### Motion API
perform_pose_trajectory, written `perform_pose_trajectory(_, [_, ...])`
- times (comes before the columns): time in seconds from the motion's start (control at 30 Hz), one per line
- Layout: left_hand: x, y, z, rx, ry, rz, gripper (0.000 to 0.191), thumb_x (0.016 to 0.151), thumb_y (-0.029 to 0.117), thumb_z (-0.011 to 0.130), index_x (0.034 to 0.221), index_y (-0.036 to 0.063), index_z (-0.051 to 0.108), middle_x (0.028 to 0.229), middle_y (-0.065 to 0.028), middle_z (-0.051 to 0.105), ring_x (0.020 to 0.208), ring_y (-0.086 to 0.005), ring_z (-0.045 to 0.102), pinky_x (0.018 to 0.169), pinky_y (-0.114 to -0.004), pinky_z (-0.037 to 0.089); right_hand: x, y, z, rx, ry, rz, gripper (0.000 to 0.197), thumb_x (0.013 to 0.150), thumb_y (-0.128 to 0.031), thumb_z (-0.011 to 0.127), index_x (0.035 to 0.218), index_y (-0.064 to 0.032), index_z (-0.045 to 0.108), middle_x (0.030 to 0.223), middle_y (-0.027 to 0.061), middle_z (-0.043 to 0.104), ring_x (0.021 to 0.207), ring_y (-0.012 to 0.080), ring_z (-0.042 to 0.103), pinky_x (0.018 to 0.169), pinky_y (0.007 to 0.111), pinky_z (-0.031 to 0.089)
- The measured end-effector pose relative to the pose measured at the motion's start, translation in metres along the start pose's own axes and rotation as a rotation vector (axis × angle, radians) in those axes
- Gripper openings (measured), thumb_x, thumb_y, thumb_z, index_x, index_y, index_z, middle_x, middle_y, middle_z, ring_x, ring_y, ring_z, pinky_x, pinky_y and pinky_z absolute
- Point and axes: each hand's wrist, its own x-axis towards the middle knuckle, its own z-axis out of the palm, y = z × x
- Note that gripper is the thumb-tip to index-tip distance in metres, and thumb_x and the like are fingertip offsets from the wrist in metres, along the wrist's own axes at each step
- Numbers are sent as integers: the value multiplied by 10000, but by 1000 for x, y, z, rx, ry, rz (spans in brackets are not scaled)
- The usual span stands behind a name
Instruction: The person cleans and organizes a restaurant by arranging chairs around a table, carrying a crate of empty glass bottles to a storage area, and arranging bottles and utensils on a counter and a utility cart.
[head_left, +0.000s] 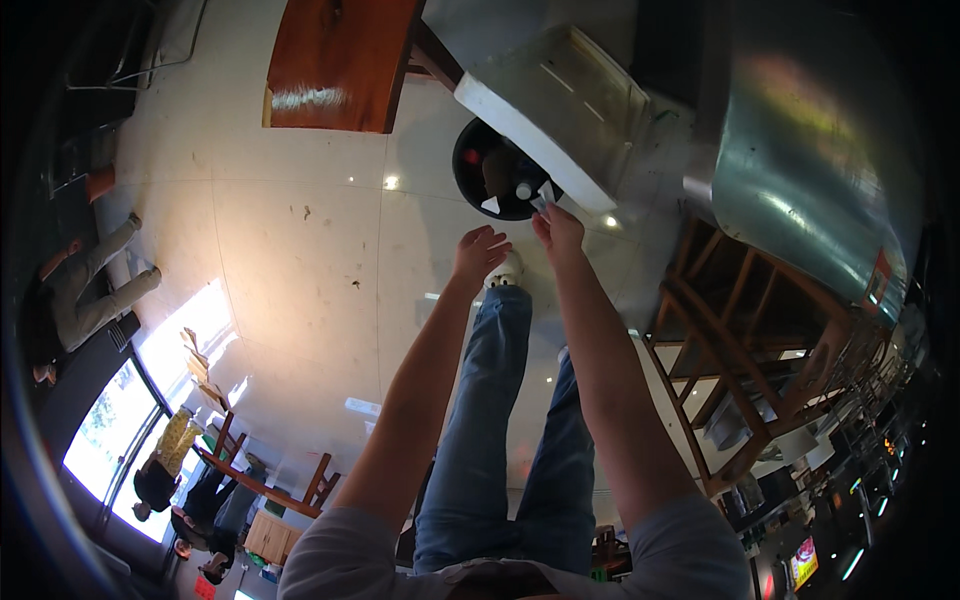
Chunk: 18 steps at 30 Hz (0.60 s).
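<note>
Ahead of my feet a round black trash bin (463, 178) stands on the floor, with crumpled dark waste and a few pale scraps inside. Over the bin's near right rim, my right hand (564, 229) pinches a small piece of white paper or film (545, 196) between thumb and fingers. My left hand (480, 255) hangs just short of the bin, its fingers apart and nothing in them. Below that hand shows the light shoe (507, 270) on one of my feet.
A white foam box (540, 142) leans over the bin's right side. A polished wooden tabletop (337, 67) lies beyond, left. At right are a metal-topped table (795, 172) and a wooden chair (750, 337). Several people stand at far left and by the bright doorway (112, 435).
</note>
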Motion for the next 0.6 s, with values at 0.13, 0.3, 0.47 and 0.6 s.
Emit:
perform_pose_trajectory(0.13, [-21,-36,-16,107,24,-93,371,871,294,454,1160,64,430,1049,-112,565,909,-240,590,729,-300,476,-7,1,6,-43,48,-31,224,784,-132,611,979,-54,534,863,55,567,800,186,589,719,318,496])
perform_pose_trajectory(0.3, [-40,-73,-29,177,102,-161,330,864,292,476,1116,80,456,951,-76,587,815,-187,602,657,-273,469,-24,14,-56,-358,-187,84,181,814,-137,561,973,-60,525,837,40,562,789,142,581,635,254,464])
perform_pose_trajectory(0.47, [-38,-112,-22,267,119,-162,284,855,259,514,1078,86,480,884,-66,597,737,-174,612,592,-256,466,-4,57,-176,-557,-228,80,21,774,-78,528,772,-66,544,632,24,535,472,100,504,341,233,334])
perform_pose_trajectory(0.6, [-10,-142,-37,436,87,-18,252,846,210,514,1059,75,499,838,-83,609,630,-156,608,538,-260,468,-9,86,-213,-704,-4,35,53,756,-75,525,708,-57,535,595,29,517,440,99,489,326,236,323])
